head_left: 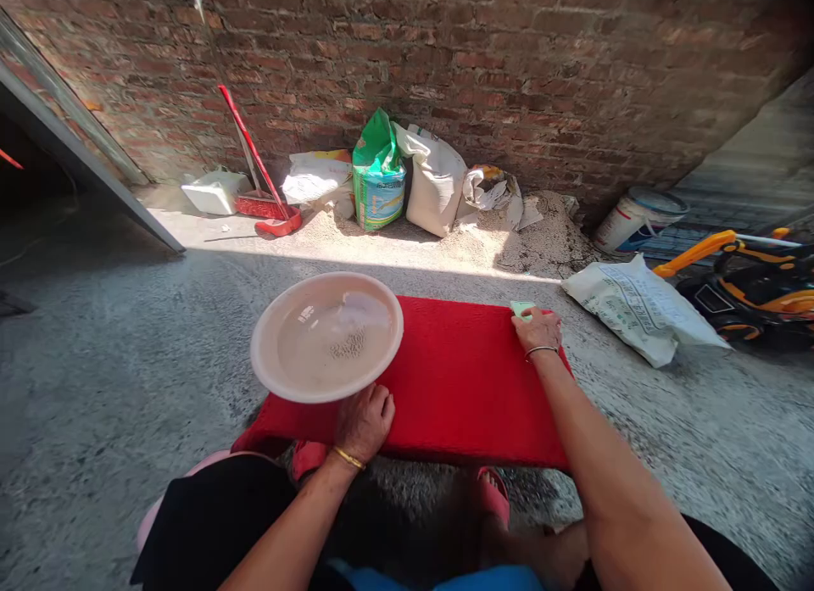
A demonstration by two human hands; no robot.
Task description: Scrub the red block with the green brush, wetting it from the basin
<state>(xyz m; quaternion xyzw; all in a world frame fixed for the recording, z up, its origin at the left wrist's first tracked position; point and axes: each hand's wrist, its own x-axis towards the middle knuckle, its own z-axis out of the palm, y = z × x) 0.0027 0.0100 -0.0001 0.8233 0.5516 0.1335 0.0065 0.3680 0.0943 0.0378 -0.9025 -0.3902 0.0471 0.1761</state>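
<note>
A red cloth-covered low table (471, 379) stands in front of me. On its left part sits a wide pale basin (264, 354) holding water, with a patch of bubbles or small specks in it. My left hand (364, 423), with a gold bracelet at the wrist, rests at the table's near edge just below the basin's rim. Its fingers are curled in and their undersides are hidden. At the far right corner my right hand (539, 328) is closed on a light green flat piece (521, 309), pressed to the red cover. Most of that piece is hidden under the hand.
Along the brick wall stand a red broom and dustpan (280, 222), a white box (216, 192), a green bag (379, 184) and a white sack (436, 180). To the right are a bucket (639, 222), a flat sack (642, 307) and an orange-black toy vehicle (750, 277).
</note>
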